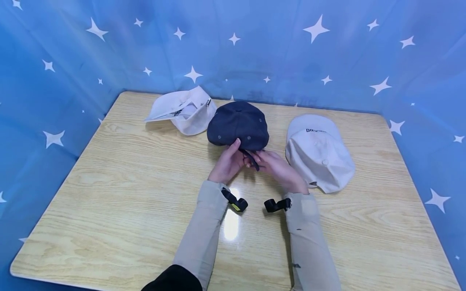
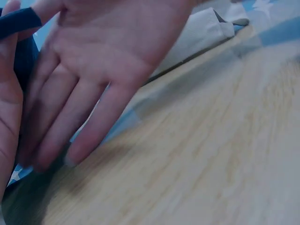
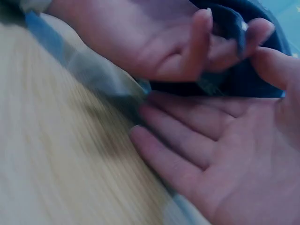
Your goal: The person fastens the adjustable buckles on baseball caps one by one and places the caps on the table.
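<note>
A navy cap (image 1: 238, 123) is held over the middle of the table, its rounded crown facing up and its back toward me. My left hand (image 1: 226, 163) grips its lower rear edge, the thumb on the outside. The cap's narrow strap (image 1: 251, 159) curves out between both hands. At that strap my right hand (image 1: 274, 165) has its thumb, with several other fingers stretched out straight beneath, as the right wrist view shows. The left wrist view has the strap (image 2: 18, 23) crossing a digit of the right hand. The cap's brim is hidden.
A white cap (image 1: 194, 117) lies on its side at the back left, close to the navy one. Another white cap (image 1: 324, 153) with dark lettering lies right of my right hand. The wooden table (image 1: 127, 194) ends at a blue star-patterned curtain (image 1: 255, 52).
</note>
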Tool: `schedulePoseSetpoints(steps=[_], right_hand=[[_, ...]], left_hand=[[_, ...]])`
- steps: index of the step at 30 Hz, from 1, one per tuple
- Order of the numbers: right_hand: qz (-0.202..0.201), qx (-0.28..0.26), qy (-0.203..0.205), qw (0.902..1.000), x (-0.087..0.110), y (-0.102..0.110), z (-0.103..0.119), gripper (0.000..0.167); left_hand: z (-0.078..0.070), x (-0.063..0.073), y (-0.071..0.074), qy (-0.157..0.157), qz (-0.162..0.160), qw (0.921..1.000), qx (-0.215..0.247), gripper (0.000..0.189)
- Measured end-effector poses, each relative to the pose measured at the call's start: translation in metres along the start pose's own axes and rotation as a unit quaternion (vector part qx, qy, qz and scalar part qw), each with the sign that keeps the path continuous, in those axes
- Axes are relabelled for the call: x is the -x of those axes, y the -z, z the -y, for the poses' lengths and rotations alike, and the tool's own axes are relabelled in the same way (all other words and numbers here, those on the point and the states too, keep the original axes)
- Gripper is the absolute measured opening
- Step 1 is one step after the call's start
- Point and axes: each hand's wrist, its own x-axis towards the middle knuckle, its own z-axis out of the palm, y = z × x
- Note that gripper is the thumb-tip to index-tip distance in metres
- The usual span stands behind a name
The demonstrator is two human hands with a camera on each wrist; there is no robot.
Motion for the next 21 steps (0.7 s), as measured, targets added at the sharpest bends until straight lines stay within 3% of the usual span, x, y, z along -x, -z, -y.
schedulePoseSetpoints(steps=[3,6,9,15,17,21], right_hand=[[-0.016,-0.073,0.040,0.9964,-0.0040,-0.0052,-0.0019,0.039],[-0.048,-0.166,0.086,0.9811,-0.0060,-0.0074,-0.0028,0.036],[-0.080,-0.261,0.122,0.9543,-0.0071,-0.0071,-0.0025,0.036],[-0.149,-0.422,0.156,0.8807,-0.0102,-0.0020,0.0005,0.028],[-0.161,-0.445,0.160,0.8663,-0.0109,-0.0001,0.0019,0.025],[-0.178,-0.465,0.174,0.8498,-0.0111,0.0023,0.0046,0.022]], left_hand=[[0.0000,0.0008,0.0008,-0.009,0.021,0.9997,0.007,0.047],[0.0001,0.0017,0.0012,-0.012,0.021,0.9996,0.015,0.045],[-0.0005,0.0019,0.0016,-0.012,0.019,0.9992,0.033,0.042],[-0.0018,0.0007,0.0041,-0.008,0.033,0.9989,0.031,0.053],[-0.0024,-0.0003,0.0050,-0.017,0.034,0.9989,0.027,0.054],[-0.0046,-0.0012,0.0067,-0.037,0.025,0.9984,0.035,0.049]])
